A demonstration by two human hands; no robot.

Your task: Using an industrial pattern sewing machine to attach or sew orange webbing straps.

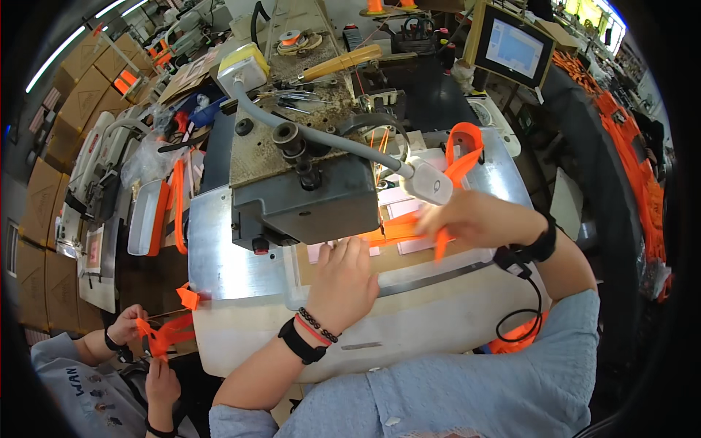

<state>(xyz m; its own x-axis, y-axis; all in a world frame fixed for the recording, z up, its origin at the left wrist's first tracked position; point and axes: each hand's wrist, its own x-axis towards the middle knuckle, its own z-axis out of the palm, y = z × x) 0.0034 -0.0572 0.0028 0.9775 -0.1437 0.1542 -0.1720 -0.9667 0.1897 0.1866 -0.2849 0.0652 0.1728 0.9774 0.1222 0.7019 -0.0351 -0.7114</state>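
Note:
My left hand (343,281) lies palm down at the front of the sewing machine's work area, fingers stretched out. Its fingertips rest by the near end of a bright orange webbing strap (394,232). My right hand (467,219), slightly blurred, is closed on the orange strap to the right, and a short orange end hangs below its fingers. Beneath the strap is a brown and white template plate (416,255) with pale pink pieces. The dark sewing machine head (307,201) stands over the plate and hides part of the strap's far side. An orange loop (465,150) curves up behind.
A lit lamp (429,181) on a grey flexible arm hangs close above my right hand. A control screen (513,47) stands at the back right. To the left is a white and orange bin (148,219). A co-worker's hands (162,383) hold orange webbing at the lower left.

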